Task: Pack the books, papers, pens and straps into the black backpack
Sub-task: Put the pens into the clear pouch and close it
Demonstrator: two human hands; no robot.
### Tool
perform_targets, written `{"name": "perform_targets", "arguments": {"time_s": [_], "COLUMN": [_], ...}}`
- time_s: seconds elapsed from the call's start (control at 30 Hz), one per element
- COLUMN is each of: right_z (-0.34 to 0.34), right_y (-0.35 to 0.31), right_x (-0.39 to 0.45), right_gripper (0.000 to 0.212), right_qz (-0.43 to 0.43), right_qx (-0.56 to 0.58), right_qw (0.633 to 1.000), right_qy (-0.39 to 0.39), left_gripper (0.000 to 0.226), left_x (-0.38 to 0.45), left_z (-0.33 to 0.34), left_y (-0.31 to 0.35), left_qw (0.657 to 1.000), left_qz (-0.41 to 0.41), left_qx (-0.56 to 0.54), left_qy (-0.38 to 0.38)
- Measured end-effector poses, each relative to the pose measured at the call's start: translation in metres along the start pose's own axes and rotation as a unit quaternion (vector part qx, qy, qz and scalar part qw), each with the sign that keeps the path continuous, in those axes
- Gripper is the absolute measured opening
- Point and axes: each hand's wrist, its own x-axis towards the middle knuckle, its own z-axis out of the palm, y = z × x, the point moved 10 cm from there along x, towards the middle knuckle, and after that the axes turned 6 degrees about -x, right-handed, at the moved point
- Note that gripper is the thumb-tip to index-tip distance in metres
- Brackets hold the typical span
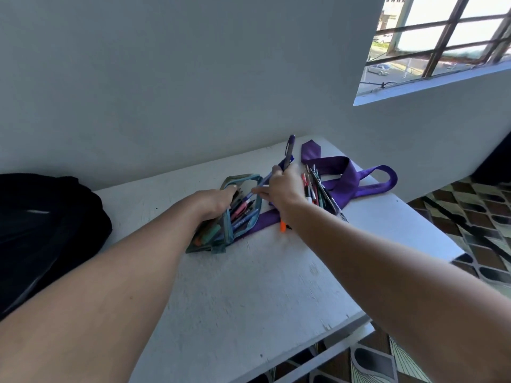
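On the white table (276,286) the black backpack (41,230) sits far to my left, well apart from both hands. The purple straps (351,181) lie beyond my right hand (282,189), which pinches a blue pen (289,153) upright. My left hand (215,203) grips the rim of the clear pencil pouch (229,217), holding it open; loose pens (318,192) lie just right of my right hand

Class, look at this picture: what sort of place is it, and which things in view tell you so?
Probably a room in a home, upstairs: a barred window looks down on a parked car, a worn white table stands against a plain wall, and the floor has patterned tiles.
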Motion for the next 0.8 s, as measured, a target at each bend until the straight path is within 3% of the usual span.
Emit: {"name": "perform_targets", "arguments": {"time_s": [0.07, 0.13, 0.2, 0.27, 0.33, 0.5, 0.57, 0.7, 0.8], "right_z": [0.030, 0.055, 0.063, 0.061, 0.056, 0.030, 0.023, 0.032, 0.051], "right_y": [0.027, 0.049, 0.052, 0.037, 0.022, 0.019, 0.021, 0.031, 0.042], "right_x": [-0.005, -0.019, -0.024, -0.024, -0.026, -0.030, -0.027, -0.025, -0.033], "right_gripper": [0.021, 0.026, 0.027, 0.023, 0.021, 0.029, 0.031, 0.020, 0.025], "right_qz": [0.084, 0.125, 0.069, -0.008, -0.026, 0.041, 0.026, 0.030, 0.055], "right_qx": [0.067, 0.000, -0.176, -0.259, -0.200, 0.007, -0.003, 0.022, -0.108], "right_qw": [0.992, 0.984, 0.970, 0.957, 0.972, 0.998, 0.999, 0.997, 0.979], "right_qy": [-0.064, -0.124, -0.150, -0.129, -0.121, -0.045, -0.022, -0.065, -0.164], "left_gripper": [0.081, 0.079, 0.076, 0.077, 0.081, 0.080, 0.079, 0.080, 0.086], "left_x": [-0.001, -0.004, -0.006, -0.006, -0.006, -0.008, -0.011, -0.011, -0.011], "left_z": [-0.001, -0.003, -0.003, -0.004, -0.004, -0.004, -0.002, -0.002, -0.001], "left_y": [-0.001, 0.000, 0.000, -0.001, -0.003, -0.001, 0.000, 0.000, 0.000], "left_qw": [1.000, 1.000, 0.999, 0.999, 0.999, 0.998, 0.998, 0.997, 0.996], "left_qz": [-0.009, -0.009, -0.011, -0.013, -0.016, -0.015, -0.020, -0.028, -0.033], "left_qx": [-0.012, -0.026, -0.037, -0.044, -0.048, -0.057, -0.067, -0.070, -0.076], "left_qy": [0.005, 0.008, 0.004, 0.005, 0.006, 0.003, -0.004, -0.010, -0.021]}}
